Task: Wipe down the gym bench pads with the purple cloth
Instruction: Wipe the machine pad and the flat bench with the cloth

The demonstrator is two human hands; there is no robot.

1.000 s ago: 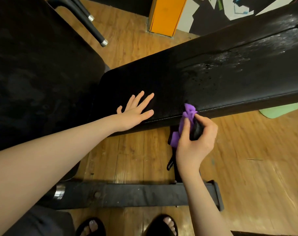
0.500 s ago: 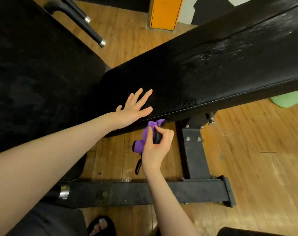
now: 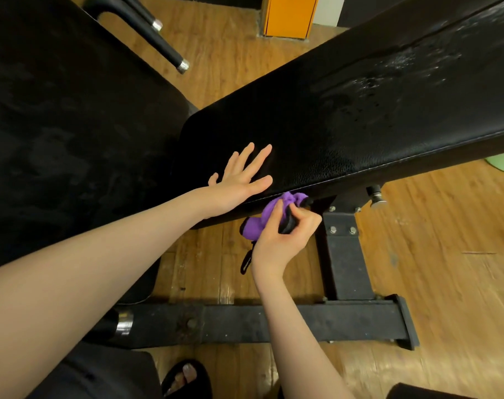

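Two hands work the pad (image 3: pixel 345 133): the left hand (image 3: pixel 239 182) lies spread flat on it, the right hand (image 3: pixel 282 234) pinches the bunched cloth (image 3: pixel 262 220) against its near edge at 6 o'clock. Edge-wiping seems underway; next, drag the cloth toward 3 o'clock.

Left arm stretched forward, left hand (image 3: pixel 239 180) flat, palm down, fingers straight and spread. Right forearm raised, right hand (image 3: pixel 282 234) curled, thumb and fingers pinching purple cloth (image 3: pixel 262 218).
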